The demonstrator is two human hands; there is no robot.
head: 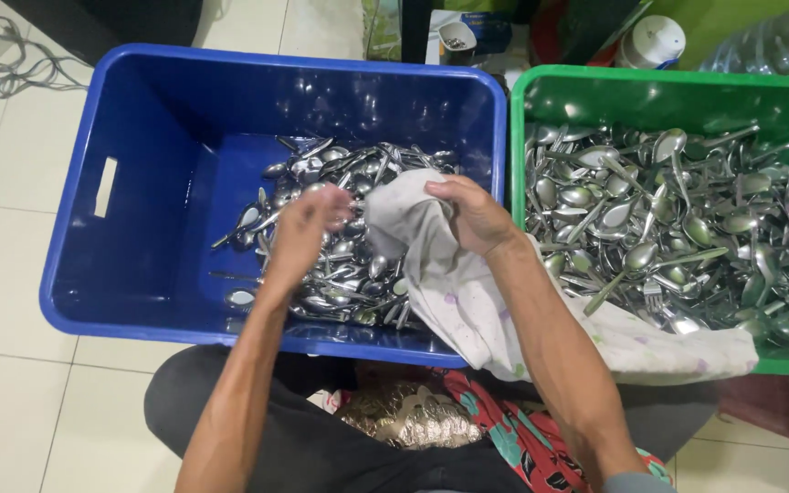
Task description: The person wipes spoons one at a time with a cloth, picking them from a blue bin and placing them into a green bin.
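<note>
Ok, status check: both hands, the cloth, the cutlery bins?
Left hand blurred over spoon pile in blue bin, grip unclear. Right hand clutching white cloth. Green bin full of cutlery. Nothing blocking.

We list a glossy blue crate [139, 228] at nine o'clock, and a green crate [595, 96] at three o'clock. Both hold silver-grey spoons, one heap [340, 265] in the blue, another heap [668, 228] in the green. At centre we note an off-white cloth [449, 283] with faint purple and green flecks. At six o'clock we record dark grey trousers [303, 447] and a red fabric [513, 429] patterned with teal and black leaves. The floor tiles [2, 301] are white.
</note>
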